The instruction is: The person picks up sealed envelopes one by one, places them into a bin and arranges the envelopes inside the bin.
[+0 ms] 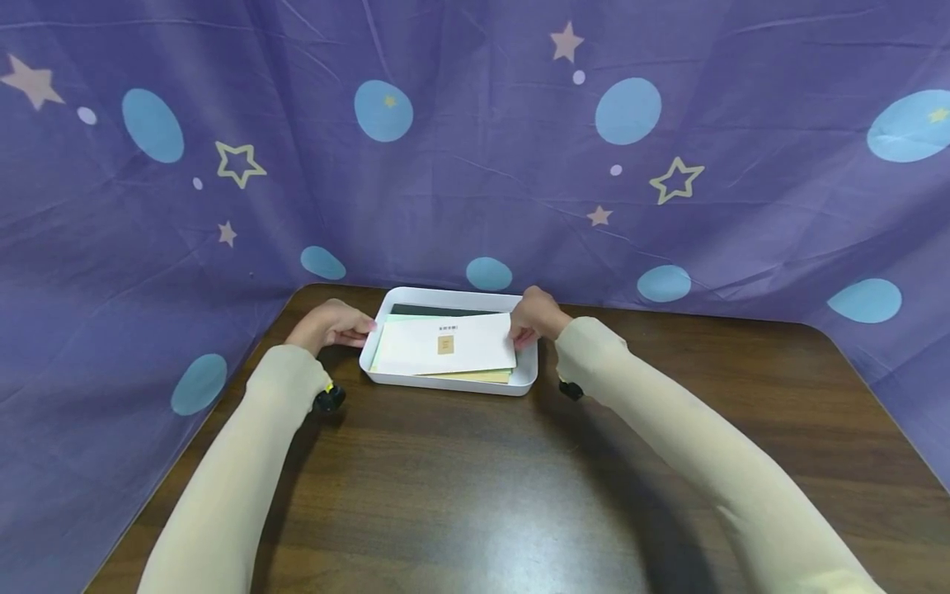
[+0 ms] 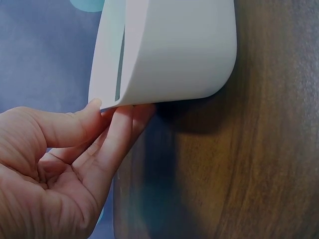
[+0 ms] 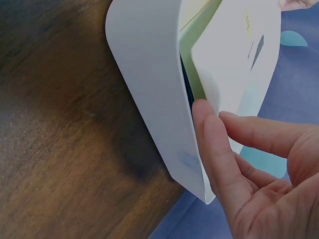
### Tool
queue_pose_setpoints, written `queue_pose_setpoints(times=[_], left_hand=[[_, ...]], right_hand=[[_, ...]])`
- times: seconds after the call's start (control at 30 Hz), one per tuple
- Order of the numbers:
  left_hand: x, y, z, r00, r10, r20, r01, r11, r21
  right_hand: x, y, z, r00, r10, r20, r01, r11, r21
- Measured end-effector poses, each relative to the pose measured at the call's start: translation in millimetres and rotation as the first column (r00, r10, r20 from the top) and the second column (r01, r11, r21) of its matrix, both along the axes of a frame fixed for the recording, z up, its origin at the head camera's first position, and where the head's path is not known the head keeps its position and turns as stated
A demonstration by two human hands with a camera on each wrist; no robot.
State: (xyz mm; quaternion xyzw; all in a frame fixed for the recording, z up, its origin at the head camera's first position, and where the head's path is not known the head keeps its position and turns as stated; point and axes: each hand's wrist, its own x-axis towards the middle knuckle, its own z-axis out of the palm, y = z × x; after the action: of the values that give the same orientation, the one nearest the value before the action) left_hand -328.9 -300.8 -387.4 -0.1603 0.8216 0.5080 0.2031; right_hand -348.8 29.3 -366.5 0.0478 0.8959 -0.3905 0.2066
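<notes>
A white plastic tray (image 1: 445, 385) stands at the far side of the table and holds a stack of papers or booklets. On top lies a white booklet (image 1: 475, 338) with small dark print and a tan square. My left hand (image 1: 336, 322) pinches the tray's left rim, thumb above and fingers under it in the left wrist view. Inside the tray's right end, my right hand (image 1: 536, 315) pinches the edge of the white booklet between thumb and fingers. Yellow sheets (image 1: 482, 376), a pale green sheet (image 3: 199, 40) and a dark green item (image 1: 438, 311) show beneath it.
The brown wooden table (image 1: 445, 478) reaches toward me. A purple curtain (image 1: 475, 206) with stars and blue ovals hangs right behind the tray and along the left side. A small black device (image 1: 330, 398) sits at the left wrist, another (image 1: 571, 390) at the right.
</notes>
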Motion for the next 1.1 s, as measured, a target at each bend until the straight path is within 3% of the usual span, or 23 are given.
queue_pose_setpoints(times=[0.3, 1.1], left_hand=[[0.9, 1.6, -0.8, 1.000, 0.003, -0.001, -0.003, 1.000, -0.016], [-0.2, 5.3, -1.9, 1.000, -0.008, 0.004, 0.008, 0.999, -0.031]], right_hand=[[-4.0, -8.3, -5.6, 0.999, 0.027, -0.021, -0.023, 0.988, 0.150], [-7.3, -9.5, -10.1, 0.998, 0.060, -0.004, -0.058, 0.974, 0.219]])
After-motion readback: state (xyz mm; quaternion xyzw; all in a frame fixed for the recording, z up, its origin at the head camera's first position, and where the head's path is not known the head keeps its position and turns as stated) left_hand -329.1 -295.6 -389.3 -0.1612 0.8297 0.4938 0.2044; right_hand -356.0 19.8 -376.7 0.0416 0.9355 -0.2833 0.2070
